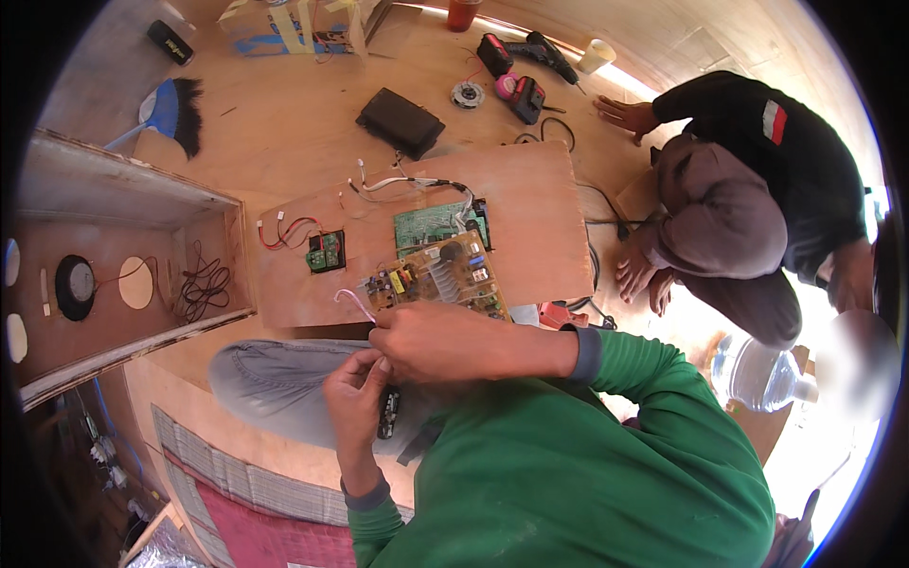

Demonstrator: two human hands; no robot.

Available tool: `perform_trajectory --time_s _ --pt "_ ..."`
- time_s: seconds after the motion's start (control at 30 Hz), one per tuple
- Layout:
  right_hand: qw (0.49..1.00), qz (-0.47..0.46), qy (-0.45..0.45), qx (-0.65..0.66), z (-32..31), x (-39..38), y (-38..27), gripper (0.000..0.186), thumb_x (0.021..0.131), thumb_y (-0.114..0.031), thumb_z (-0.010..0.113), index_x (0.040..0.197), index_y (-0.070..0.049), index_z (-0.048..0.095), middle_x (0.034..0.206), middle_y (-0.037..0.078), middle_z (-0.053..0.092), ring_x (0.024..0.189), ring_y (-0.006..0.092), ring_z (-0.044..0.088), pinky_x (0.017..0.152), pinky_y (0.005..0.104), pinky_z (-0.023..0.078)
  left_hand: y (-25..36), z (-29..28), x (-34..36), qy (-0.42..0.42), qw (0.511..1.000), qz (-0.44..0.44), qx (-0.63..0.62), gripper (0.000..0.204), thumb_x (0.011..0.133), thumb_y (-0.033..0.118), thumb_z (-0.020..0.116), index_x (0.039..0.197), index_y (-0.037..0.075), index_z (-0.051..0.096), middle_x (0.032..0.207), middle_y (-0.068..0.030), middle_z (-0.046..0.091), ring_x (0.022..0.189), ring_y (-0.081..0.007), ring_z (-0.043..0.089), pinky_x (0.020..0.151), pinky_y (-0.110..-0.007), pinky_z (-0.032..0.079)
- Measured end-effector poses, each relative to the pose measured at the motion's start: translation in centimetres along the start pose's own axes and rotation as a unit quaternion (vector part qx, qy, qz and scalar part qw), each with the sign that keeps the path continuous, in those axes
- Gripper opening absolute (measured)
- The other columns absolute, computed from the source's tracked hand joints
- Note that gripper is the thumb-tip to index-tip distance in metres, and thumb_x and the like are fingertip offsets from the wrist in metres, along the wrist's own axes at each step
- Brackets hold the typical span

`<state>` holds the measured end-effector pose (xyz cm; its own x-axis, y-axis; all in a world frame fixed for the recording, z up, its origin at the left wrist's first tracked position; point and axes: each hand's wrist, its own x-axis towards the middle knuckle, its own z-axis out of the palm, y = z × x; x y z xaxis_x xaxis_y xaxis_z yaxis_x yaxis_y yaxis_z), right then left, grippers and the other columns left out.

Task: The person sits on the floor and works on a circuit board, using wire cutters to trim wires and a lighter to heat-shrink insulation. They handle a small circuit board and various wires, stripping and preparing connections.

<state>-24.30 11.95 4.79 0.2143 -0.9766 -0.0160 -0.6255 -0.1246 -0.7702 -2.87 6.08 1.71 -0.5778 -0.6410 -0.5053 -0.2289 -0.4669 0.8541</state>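
Observation:
My left hand [355, 393] is closed, its thumb and fingertips pinched together against the fingers of my right hand; whatever is in the pinch is hidden. My right hand [436, 343] is curled over the near edge of a tan circuit board [417, 275]. A pale pink wire [354, 301] loops up from between its fingers. Behind the tan board, a green circuit board [421, 227] lies on the wooden panel [530, 189], with white-plugged cables running from it. Further left, a small circuit board [326, 251] with red and black wires sits in a cutout.
An open wooden box [137, 208] with a round speaker [76, 287] stands left. Beyond the panel lie a black case [401, 123], a solder spool [468, 95] and a cordless drill [544, 55]. A person in black [767, 180] squats at right, near a clear water jug [757, 372].

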Motion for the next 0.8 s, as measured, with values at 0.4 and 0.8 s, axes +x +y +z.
perform_trajectory --time_s 0.4,0.8 --pt "0.997 0.030 -0.048 0.046 -0.8 1.7 0.3 0.019 0.089 -0.011 0.067 0.083 0.007 0.066 0.081 0.029 0.069 0.077 0.0483 0.071 0.071 0.0541 0.057 2.7 0.8 -1.0 0.072 0.973 0.064 0.209 0.016 0.092 0.002 0.076 0.105 -0.005 0.081 0.089 -0.0109 0.078 0.082 -0.0136 0.070 0.076 -0.029 0.054" --pt "0.994 0.069 0.042 0.069 0.1 2.8 0.3 0.016 0.080 -0.008 0.070 0.083 0.007 0.066 0.078 0.030 0.069 0.075 0.0494 0.070 0.072 0.0547 0.057 1.6 2.0 -0.1 0.128 0.939 0.235 0.215 0.020 0.088 -0.004 0.072 0.107 -0.004 0.078 0.085 -0.0167 0.072 0.074 -0.0251 0.070 0.072 -0.033 0.055"
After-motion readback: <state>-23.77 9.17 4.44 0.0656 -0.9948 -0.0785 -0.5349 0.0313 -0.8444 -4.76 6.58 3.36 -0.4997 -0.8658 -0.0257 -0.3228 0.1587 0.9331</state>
